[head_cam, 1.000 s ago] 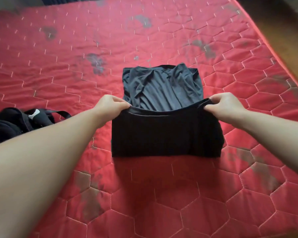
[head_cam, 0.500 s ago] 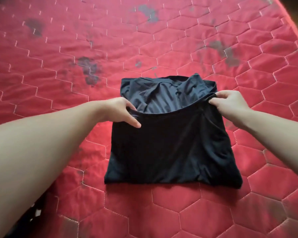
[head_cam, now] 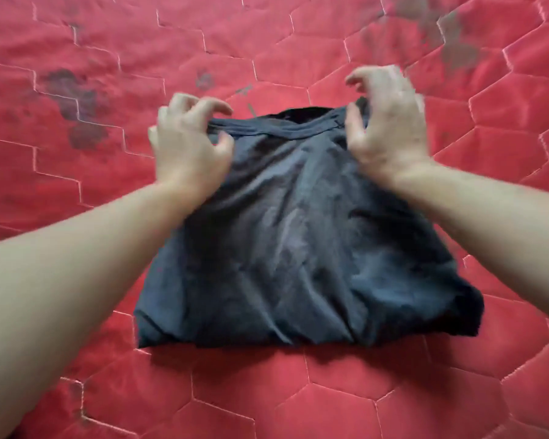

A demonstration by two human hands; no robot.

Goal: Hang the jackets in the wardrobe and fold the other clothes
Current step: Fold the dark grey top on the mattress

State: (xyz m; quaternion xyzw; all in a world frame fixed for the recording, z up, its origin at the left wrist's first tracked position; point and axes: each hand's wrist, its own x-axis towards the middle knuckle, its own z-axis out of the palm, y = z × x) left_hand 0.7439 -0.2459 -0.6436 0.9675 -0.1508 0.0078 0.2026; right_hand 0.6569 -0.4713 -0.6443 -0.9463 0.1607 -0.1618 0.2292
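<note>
The red quilted mattress (head_cam: pixel 298 400) fills the whole frame, and on it, in the centre, lies the dark garment (head_cam: pixel 292 248), folded into a rough rectangle with its hemmed edge brought to the far side, near the middle of the upper half. The step in hand looks like finishing this fold: the doubled layer should be laid so its far hem lines up with the edge beneath, then smoothed flat from the middle outward, since creases run down the centre and the lower right corner bulges out of square. Squaring that corner before any further fold would keep the bundle neat. The left hand (head_cam: pixel 187 147) sits at the garment's upper left corner, its grip narrow, fingers curled over the hem with thumb and fingertips apparently pinching cloth. The right hand (head_cam: pixel 384 128) is at the upper right corner, fingers bent and partly lifted; its thumb side touches the fabric, but whether it holds the hem or has let go I cannot tell, because both hands are blurred. What kind of garment this is cannot be made out, as the layers underneath are covered. Both forearms are cut off at the lower left and right edges. Neither wardrobe, jackets nor other clothes show, so how much of the task remains cannot be judged.
</note>
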